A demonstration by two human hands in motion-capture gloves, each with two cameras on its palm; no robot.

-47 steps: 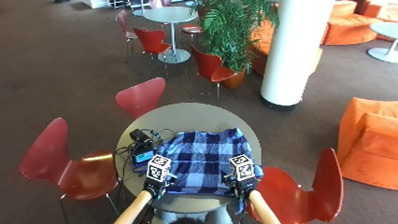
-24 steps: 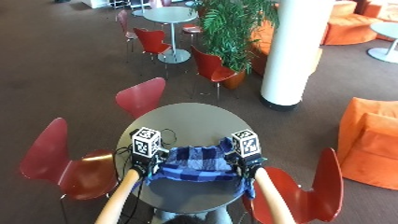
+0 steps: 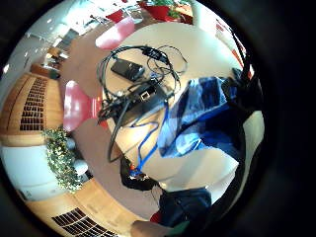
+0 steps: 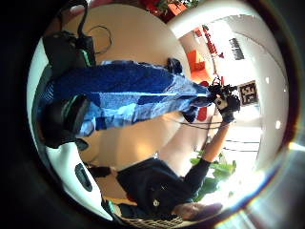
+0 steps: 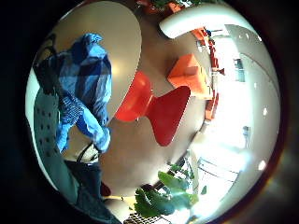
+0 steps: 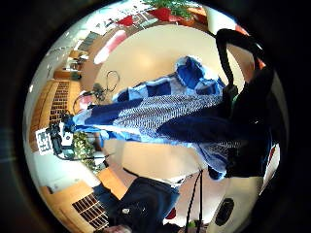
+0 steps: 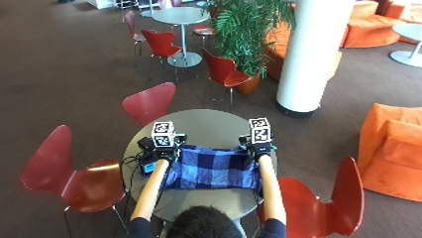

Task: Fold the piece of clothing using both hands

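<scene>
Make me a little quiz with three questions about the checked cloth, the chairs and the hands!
1. Where is the cloth?
A. On the floor
B. On the round table
C. On a chair

2. What colour are the chairs around the table?
A. Red
B. Green
C. White

3. What are the two hands doing?
A. Resting flat on the table
B. Hanging at the person's sides
C. Each holding an end of the cloth

Answers: 1 B, the cloth is spread over the near half of the table. 2 A, every chair by the table is red. 3 C, the left hand and the right hand each have a grip on the far edge.
</scene>
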